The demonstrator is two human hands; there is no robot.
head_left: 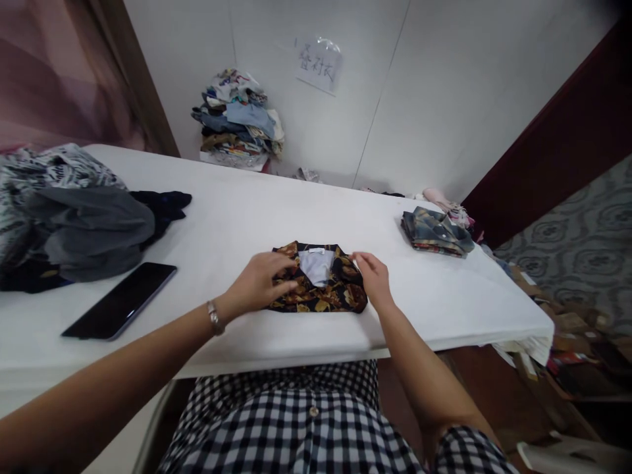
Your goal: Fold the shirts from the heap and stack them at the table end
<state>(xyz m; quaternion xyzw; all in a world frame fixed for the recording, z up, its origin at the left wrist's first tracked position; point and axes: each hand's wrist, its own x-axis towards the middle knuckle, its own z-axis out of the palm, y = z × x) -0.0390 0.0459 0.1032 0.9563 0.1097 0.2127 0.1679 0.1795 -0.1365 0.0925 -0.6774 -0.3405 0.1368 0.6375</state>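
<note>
Left grip (255,282): fingers apart over our folded, black-and-gold patterned cloth shirt (320,301)
Right grip (375,278): at its edge; we cannot tell if pinching
White cloth-covered table (247,220): beneath it

The place was an indoor room given over to clothing, a workroom — the garments showed it. A long desk (237,210) under white cloth (459,309) carried a loose heap of clothes (99,227) at the left, a small folded stack (434,232) at the right and a dark, gold-patterned garment (326,303) near its front edge. A taller pile of clothes (241,122) rose by the pale panelled wall (434,85), where a handwritten sign (318,64) hung. Pink drapery (49,72) at the left and a grey patterned wall (573,250) at the right gave it a homelike look — yet with the clutter (573,339) at right so dim, home or business could not be told.
</note>
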